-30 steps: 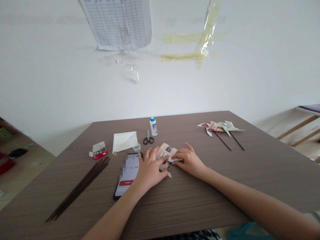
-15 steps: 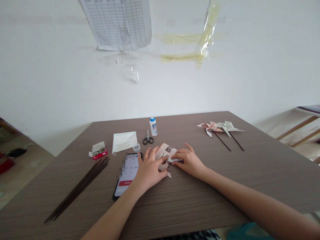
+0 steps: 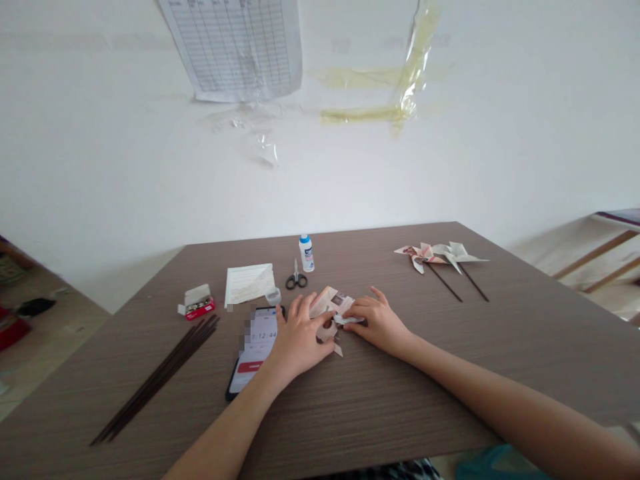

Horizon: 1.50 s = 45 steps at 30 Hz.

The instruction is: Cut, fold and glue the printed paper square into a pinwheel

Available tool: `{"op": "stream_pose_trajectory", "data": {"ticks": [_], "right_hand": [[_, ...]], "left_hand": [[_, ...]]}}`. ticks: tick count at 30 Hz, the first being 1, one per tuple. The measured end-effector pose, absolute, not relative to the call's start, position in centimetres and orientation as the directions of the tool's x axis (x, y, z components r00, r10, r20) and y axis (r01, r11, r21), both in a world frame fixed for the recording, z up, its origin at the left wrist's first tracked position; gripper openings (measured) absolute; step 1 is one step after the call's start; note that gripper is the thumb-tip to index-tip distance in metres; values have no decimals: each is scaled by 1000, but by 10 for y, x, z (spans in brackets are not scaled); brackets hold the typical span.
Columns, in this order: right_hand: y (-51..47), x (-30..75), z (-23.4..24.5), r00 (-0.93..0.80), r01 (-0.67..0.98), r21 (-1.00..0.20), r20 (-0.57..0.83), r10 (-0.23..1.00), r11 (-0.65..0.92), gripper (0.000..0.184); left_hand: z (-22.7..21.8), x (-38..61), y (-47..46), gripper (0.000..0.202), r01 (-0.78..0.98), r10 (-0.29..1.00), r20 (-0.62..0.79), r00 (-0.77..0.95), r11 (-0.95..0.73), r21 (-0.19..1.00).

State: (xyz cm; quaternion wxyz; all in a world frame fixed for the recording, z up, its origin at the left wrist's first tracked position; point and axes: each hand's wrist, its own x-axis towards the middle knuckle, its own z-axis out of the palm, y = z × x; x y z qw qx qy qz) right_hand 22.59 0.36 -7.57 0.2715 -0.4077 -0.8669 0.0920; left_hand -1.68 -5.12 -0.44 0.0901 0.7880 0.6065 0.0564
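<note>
A white wall (image 3: 450, 167) fills the upper view; a printed grid sheet (image 3: 233, 47) hangs on it, beside strips of yellowed tape (image 3: 363, 115); below sits a brown wood-grain table (image 3: 380, 413); a pale floor (image 3: 50, 353) shows left; wooden rails (image 3: 595, 257) cross the right.

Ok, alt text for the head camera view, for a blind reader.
Left hand and right hand hold a folded paper on a brown table, near a phone, scissors, a glue bottle and dark sticks. Two paper pinwheels lie farther right.
</note>
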Motion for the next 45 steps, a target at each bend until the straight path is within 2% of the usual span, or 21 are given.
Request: {"op": "stream_pose_trajectory", "data": {"ticks": [9,14,19,25,33,40,45], "right_hand": [[2,226,-70,-517,670,-395,358,778,628,14],[2,226,-71,-515,676,-382,368,774,631,14],[2,226,-71,-505,672,-399,368,781,623,14],[2,226,-70,-517,652,-407,379,768,640,17],[-1,226,-66,-515,658,-395,386,766,641,18],[0,227,-68,-521,644,-389,408,750,659,19],[0,225,-68,-509,656,-412,377,774,633,17]], "left_hand": [[-1,-16,-47,59,948,965,-64,255,-236,212],[-1,-15,-49,57,942,968,-2,251,-244,230],[-1,-15,-49,66,929,961,43,273,-275,246],[-2,-15,-49,49,928,959,20,283,-279,246],[2,-13,-49,49,939,961,-56,272,-252,236],[-4,-14,-46,33,925,962,8,275,-266,272],[-11,-14,-44,38,924,960,29,279,-277,262]]}}
